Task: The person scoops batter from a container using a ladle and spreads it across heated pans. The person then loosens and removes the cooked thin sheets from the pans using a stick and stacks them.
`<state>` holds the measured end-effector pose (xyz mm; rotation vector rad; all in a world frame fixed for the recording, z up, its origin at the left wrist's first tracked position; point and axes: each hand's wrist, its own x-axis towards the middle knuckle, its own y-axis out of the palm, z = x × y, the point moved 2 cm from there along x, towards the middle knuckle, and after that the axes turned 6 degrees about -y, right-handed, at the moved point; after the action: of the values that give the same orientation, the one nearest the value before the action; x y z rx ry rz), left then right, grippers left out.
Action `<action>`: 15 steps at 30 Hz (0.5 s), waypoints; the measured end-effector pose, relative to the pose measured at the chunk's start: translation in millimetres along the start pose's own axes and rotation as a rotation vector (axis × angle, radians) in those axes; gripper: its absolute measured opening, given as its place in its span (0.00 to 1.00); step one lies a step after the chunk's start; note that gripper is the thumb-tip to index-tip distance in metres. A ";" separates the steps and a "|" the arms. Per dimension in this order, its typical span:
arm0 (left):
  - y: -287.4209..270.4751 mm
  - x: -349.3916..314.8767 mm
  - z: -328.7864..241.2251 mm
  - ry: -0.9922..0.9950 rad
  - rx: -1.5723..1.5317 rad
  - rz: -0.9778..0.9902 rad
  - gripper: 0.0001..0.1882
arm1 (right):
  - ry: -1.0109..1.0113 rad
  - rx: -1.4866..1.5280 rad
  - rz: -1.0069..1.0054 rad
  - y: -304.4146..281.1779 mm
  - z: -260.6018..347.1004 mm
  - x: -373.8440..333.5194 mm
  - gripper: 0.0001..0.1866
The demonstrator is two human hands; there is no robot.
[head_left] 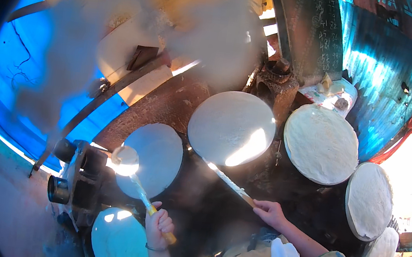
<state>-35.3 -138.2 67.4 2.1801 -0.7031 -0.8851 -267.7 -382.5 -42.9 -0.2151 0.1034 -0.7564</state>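
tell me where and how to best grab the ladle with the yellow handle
Probably by its yellow handle, from the person's own side: that slim, straight part slants back that way, where the left hand wraps it, while the ladle's wider bowl points away, toward a round plate.

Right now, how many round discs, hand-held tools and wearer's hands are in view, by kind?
Round discs: 6
Ladle: 1
Flat stick: 1
Hands, left hand and right hand: 2
Total: 10
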 end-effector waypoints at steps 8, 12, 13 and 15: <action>64.0 4.4 67.3 -0.636 -0.376 0.380 0.14 | 0.238 0.315 -0.355 -28.2 -17.5 8.6 0.18; 80.8 21.0 99.1 -0.714 -0.685 0.436 0.15 | 0.281 0.231 -0.150 -64.4 -15.8 -8.1 0.22; 90.0 22.9 100.7 -0.670 -0.717 0.455 0.15 | 0.300 0.232 -0.166 -74.8 -16.7 -13.0 0.22; 99.7 30.8 102.0 -0.569 -0.729 0.440 0.16 | 0.192 0.195 -0.389 -104.4 -11.0 -11.8 0.22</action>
<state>-114.6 -260.5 74.4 1.0801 -0.8970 -1.2765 -347.9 -449.9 -29.4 0.0269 0.1721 -1.1673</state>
